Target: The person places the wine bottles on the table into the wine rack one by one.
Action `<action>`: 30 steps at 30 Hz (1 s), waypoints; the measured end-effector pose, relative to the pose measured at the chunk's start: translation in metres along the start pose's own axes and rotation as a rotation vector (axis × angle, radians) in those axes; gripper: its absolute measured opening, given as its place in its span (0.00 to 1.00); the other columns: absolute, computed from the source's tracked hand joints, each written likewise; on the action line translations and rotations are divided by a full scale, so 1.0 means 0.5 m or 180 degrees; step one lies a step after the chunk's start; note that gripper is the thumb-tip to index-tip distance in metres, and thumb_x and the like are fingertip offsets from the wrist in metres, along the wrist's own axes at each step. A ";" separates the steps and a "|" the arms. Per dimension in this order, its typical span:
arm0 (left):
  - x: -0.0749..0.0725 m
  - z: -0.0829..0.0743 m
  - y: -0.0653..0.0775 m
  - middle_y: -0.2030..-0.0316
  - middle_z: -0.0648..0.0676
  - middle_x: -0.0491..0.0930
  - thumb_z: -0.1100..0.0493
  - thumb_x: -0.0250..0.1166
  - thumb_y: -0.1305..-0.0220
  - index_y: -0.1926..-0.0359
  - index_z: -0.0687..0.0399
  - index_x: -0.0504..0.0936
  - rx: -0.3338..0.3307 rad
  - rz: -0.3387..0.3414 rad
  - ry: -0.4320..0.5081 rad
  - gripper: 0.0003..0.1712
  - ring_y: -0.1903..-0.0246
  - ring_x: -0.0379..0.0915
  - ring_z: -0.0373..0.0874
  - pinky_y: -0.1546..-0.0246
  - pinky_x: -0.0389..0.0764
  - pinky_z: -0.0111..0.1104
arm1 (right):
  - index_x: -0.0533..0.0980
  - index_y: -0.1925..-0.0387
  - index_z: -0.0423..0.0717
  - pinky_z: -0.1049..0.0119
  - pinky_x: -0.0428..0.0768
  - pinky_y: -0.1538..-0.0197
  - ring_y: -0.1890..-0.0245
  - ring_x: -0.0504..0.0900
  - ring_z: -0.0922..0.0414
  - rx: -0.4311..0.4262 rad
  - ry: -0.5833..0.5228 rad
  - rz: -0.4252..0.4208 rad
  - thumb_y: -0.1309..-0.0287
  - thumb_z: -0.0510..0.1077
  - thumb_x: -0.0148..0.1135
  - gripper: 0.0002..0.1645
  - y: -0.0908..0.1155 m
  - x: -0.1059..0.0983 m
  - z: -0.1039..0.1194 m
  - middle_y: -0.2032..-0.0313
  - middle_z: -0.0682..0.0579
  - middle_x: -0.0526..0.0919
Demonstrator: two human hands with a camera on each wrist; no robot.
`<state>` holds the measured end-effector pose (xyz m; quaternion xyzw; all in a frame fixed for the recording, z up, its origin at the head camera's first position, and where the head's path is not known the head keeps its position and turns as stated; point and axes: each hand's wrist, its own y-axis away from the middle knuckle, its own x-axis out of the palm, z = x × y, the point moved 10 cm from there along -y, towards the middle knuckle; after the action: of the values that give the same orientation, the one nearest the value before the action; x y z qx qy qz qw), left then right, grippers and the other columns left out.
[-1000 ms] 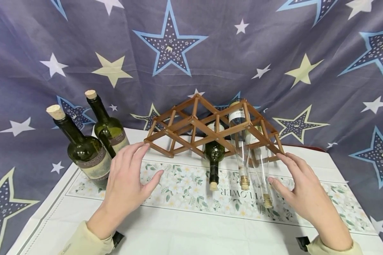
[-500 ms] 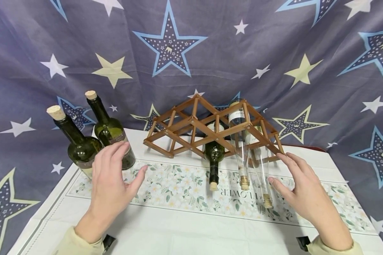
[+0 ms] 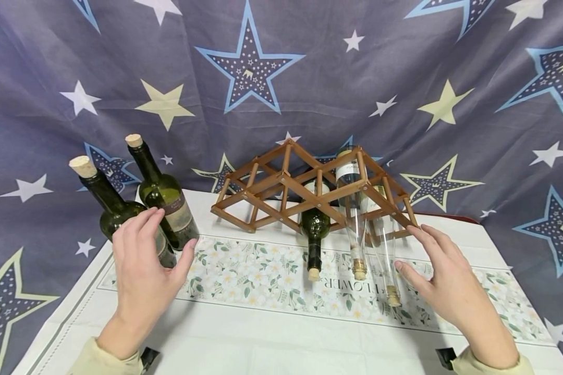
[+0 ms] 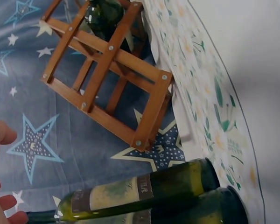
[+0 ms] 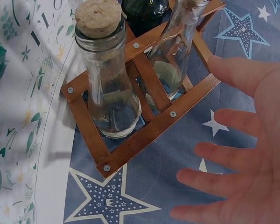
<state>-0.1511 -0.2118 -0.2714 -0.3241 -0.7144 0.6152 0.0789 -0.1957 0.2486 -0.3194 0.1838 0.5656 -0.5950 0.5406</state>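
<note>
Rack [image 3: 285, 177] stands on the table cloth [image 3: 281, 333], three corked bottles lying in it: racked green bottle [image 3: 315, 224], inner clear bottle [image 3: 355, 229], outer clear bottle [image 3: 384, 250]. Head view: left hand [image 3: 143, 271] has moved off the rack's left end, out to the front bottle [image 3: 114, 205], with the rear bottle [image 3: 164, 194] just beside; the rack and its three bottles look unmoved. Probably means the left hand is done with the rack for now and its work lies nearer the standing pair. Left grip wide, thumb well off the fingers, holding nothing; touch on the front bottle can't be told. Right hand [image 3: 445, 281] stays at the rack's right end, also wide, holding nothing. Left wrist view: adds the rear bottle's base and full label, plus a gap between it and the rack, but only fingertips [image 4: 7, 202] at the edge, so no grip readable there. Right wrist view: all five digits spread, partly hidden in head view; thumb tip overlaps the rack's edge, contact unclear. Outer clear bottle's cork [image 5: 98, 17] shows close up, bottle inside the end bay.
</note>
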 end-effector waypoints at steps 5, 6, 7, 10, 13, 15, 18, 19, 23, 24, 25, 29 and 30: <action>-0.016 0.023 0.012 0.46 0.69 0.75 0.52 0.69 0.51 0.43 0.69 0.75 -0.0043 -0.0126 -0.0031 0.36 0.48 0.65 0.69 0.43 0.60 0.54 | 0.68 0.30 0.48 0.34 0.70 0.48 0.41 0.69 0.34 0.0008 0.0001 0.0012 0.49 0.51 0.75 0.45 0.001 0.000 -0.001 0.35 0.37 0.68; -0.019 0.028 0.014 0.46 0.68 0.75 0.52 0.69 0.51 0.43 0.69 0.75 -0.0069 -0.0160 -0.0042 0.37 0.48 0.65 0.69 0.43 0.60 0.53 | 0.68 0.30 0.48 0.34 0.70 0.48 0.41 0.69 0.34 0.0008 0.0005 0.0016 0.49 0.51 0.75 0.46 0.001 0.001 -0.001 0.35 0.37 0.68; -0.023 0.034 0.017 0.46 0.67 0.75 0.52 0.70 0.52 0.43 0.68 0.75 -0.0099 -0.0198 -0.0059 0.37 0.48 0.65 0.68 0.43 0.60 0.53 | 0.68 0.30 0.48 0.34 0.70 0.48 0.40 0.69 0.34 0.0010 0.0005 0.0016 0.49 0.51 0.75 0.46 0.001 0.001 -0.002 0.35 0.37 0.68; -0.036 0.051 0.022 0.46 0.66 0.74 0.52 0.70 0.54 0.43 0.67 0.75 -0.0214 -0.0327 -0.0108 0.37 0.48 0.64 0.66 0.42 0.58 0.52 | 0.68 0.30 0.49 0.34 0.69 0.48 0.40 0.69 0.34 0.0021 0.0007 0.0026 0.49 0.52 0.75 0.46 0.001 0.001 -0.004 0.35 0.37 0.67; -0.047 0.063 0.024 0.46 0.66 0.73 0.51 0.70 0.53 0.44 0.68 0.74 -0.0305 -0.0470 -0.0178 0.37 0.49 0.64 0.65 0.42 0.56 0.49 | 0.68 0.30 0.49 0.34 0.69 0.48 0.40 0.69 0.34 0.0022 0.0006 0.0029 0.48 0.52 0.75 0.46 0.001 0.001 -0.005 0.35 0.37 0.68; -0.053 0.069 0.025 0.47 0.68 0.72 0.51 0.69 0.53 0.45 0.68 0.73 -0.0360 -0.0561 -0.0207 0.37 0.49 0.63 0.65 0.42 0.54 0.46 | 0.68 0.30 0.49 0.34 0.69 0.48 0.41 0.69 0.34 0.0015 0.0008 0.0030 0.48 0.52 0.75 0.45 0.001 0.002 -0.005 0.35 0.37 0.68; -0.060 0.080 0.025 0.47 0.68 0.70 0.50 0.70 0.53 0.45 0.65 0.71 -0.0452 -0.0688 -0.0248 0.37 0.49 0.60 0.65 0.42 0.52 0.42 | 0.68 0.29 0.49 0.34 0.70 0.48 0.41 0.69 0.34 0.0002 0.0007 0.0029 0.48 0.51 0.75 0.46 0.002 0.002 -0.003 0.35 0.37 0.68; -0.062 0.084 0.025 0.47 0.68 0.69 0.50 0.70 0.54 0.44 0.64 0.70 -0.0485 -0.0717 -0.0251 0.37 0.49 0.59 0.65 0.41 0.52 0.42 | 0.68 0.29 0.49 0.34 0.70 0.49 0.41 0.70 0.34 0.0000 0.0005 0.0028 0.48 0.51 0.75 0.46 0.002 0.002 -0.003 0.35 0.37 0.68; -0.068 0.105 0.030 0.45 0.61 0.66 0.52 0.72 0.55 0.40 0.56 0.66 -0.0646 -0.0791 -0.0273 0.41 0.45 0.57 0.58 0.41 0.55 0.41 | 0.68 0.30 0.49 0.35 0.70 0.48 0.41 0.69 0.35 -0.0023 -0.0012 0.0002 0.49 0.50 0.76 0.46 0.003 0.002 -0.001 0.35 0.37 0.68; -0.069 0.111 0.032 0.44 0.60 0.65 0.52 0.73 0.56 0.39 0.55 0.65 -0.0694 -0.0778 -0.0270 0.42 0.44 0.56 0.57 0.41 0.56 0.41 | 0.68 0.30 0.48 0.35 0.70 0.48 0.41 0.69 0.35 -0.0032 -0.0018 -0.0008 0.50 0.50 0.76 0.46 0.003 0.001 0.000 0.36 0.37 0.68; -0.069 0.118 0.034 0.43 0.59 0.64 0.53 0.73 0.57 0.38 0.54 0.64 -0.0743 -0.0753 -0.0264 0.44 0.43 0.55 0.55 0.42 0.56 0.41 | 0.68 0.30 0.48 0.35 0.70 0.48 0.41 0.70 0.35 -0.0041 -0.0021 -0.0013 0.50 0.50 0.76 0.46 0.002 0.001 0.001 0.36 0.38 0.68; -0.060 0.147 0.042 0.41 0.58 0.62 0.56 0.75 0.58 0.34 0.53 0.61 -0.0918 -0.0528 -0.0232 0.50 0.41 0.53 0.52 0.43 0.56 0.39 | 0.69 0.30 0.48 0.35 0.70 0.48 0.41 0.70 0.35 -0.0055 -0.0030 -0.0019 0.50 0.49 0.76 0.45 0.001 0.001 0.003 0.36 0.38 0.68; -0.057 0.156 0.044 0.40 0.56 0.61 0.56 0.75 0.58 0.33 0.52 0.60 -0.0963 -0.0455 -0.0221 0.51 0.40 0.53 0.52 0.42 0.56 0.39 | 0.69 0.31 0.48 0.35 0.70 0.48 0.41 0.70 0.35 -0.0054 -0.0028 -0.0018 0.50 0.49 0.76 0.45 0.001 0.001 0.003 0.36 0.38 0.68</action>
<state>-0.1609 -0.2914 -0.3018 -0.2592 -0.8223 0.5042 0.0481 -0.1948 0.2473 -0.3194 0.1750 0.5687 -0.5925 0.5430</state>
